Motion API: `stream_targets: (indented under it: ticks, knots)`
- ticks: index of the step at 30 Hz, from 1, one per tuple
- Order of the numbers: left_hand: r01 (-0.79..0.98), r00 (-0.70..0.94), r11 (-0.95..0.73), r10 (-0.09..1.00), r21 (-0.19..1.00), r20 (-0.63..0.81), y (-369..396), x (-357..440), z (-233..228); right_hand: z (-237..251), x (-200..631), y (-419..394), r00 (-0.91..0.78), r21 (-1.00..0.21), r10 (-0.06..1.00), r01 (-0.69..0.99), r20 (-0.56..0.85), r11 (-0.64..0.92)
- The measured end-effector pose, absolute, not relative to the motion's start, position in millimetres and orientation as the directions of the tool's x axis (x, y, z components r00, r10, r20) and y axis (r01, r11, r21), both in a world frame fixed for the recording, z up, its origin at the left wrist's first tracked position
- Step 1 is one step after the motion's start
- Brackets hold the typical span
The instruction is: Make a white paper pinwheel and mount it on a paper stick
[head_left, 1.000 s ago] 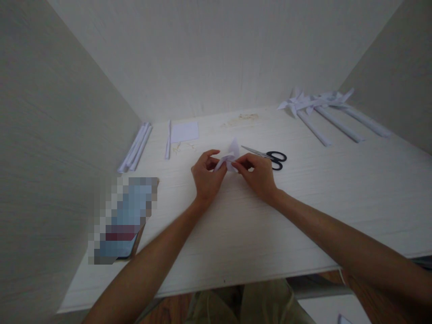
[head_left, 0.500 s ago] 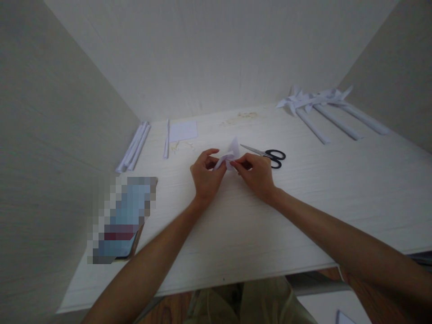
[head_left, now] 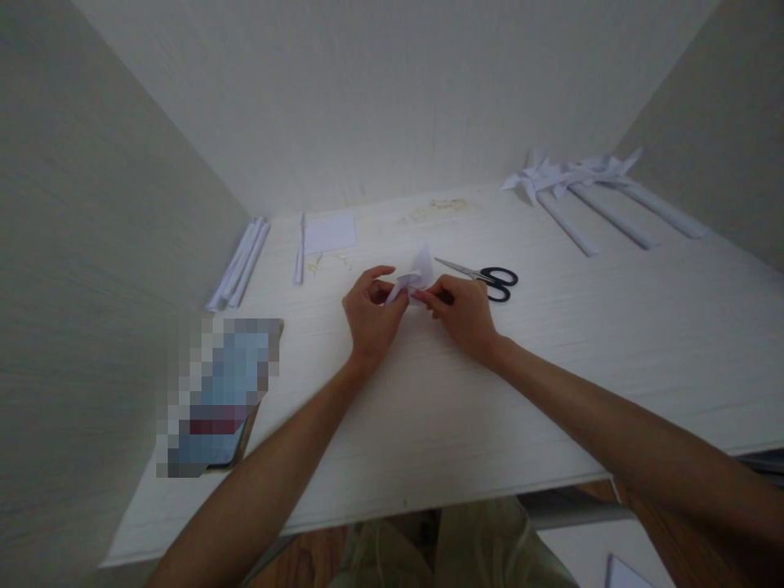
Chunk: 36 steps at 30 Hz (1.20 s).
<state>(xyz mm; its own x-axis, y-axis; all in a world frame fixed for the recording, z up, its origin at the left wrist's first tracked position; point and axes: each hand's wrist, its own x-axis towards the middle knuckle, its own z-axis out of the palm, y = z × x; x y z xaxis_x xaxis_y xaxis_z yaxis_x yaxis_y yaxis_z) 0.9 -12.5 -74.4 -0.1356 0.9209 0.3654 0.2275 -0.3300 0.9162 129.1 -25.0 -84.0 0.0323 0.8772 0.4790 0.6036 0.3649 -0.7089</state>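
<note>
A white paper pinwheel with curled blades is held up over the middle of the table. My left hand pinches it from the left between thumb and fingers, its index finger raised. From the right, my right hand has its thumb and index fingertip closed at the pinwheel's centre. Whether a small piece sits between those right fingertips is too small to tell. Just behind my right hand lie scissors with black handles, blades pointing left.
Finished paper pinwheels on rolled paper sticks lie at the back right. Several paper rolls rest at the left, near a single paper roll and a paper square. A phone lies front left. Walls enclose the table.
The right fingertips have shifted slightly left, in against the pinwheel's centre, and its blades have turned a little. The view has tilted slightly; the other things lie as before.
</note>
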Motion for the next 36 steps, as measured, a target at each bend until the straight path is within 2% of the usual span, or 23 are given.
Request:
stream_targets:
  ticks: [3,8,11,15,23,26,31,36]
  knots:
    - [0.198,-0.128,-0.321,0.928,0.926,0.349,-12,1,-75,-83,129,-25,0.016,-0.692,0.886,0.631,0.463,0.350]
    - [0.195,-0.092,-0.314,0.937,0.929,0.336,-13,2,-74,-81,131,-26,0.026,-0.630,0.822,0.656,0.569,0.416]
    - [0.180,-0.075,-0.304,0.944,0.935,0.322,-13,2,-73,-81,131,-26,0.046,-0.636,0.788,0.620,0.615,0.460]
    - [0.150,-0.066,-0.280,0.954,0.948,0.292,-11,1,-73,-83,132,-27,-0.028,-0.634,0.770,0.550,0.637,0.544]
    - [0.069,-0.142,-0.206,0.966,0.976,0.214,-4,-1,-75,-81,131,-28,-0.125,-0.642,0.755,0.448,0.644,0.622]
    - [0.049,-0.152,-0.187,0.970,0.981,0.192,-3,-2,-77,-81,132,-28,-0.141,-0.606,0.757,0.514,0.638,0.607]
    - [0.023,-0.136,-0.161,0.977,0.987,0.163,-2,-2,-79,-84,134,-25,-0.041,-0.533,0.742,0.670,0.669,0.517]
    - [0.013,-0.153,-0.148,0.977,0.989,0.148,-2,-2,-79,-83,134,-25,-0.034,-0.501,0.729,0.704,0.684,0.503]
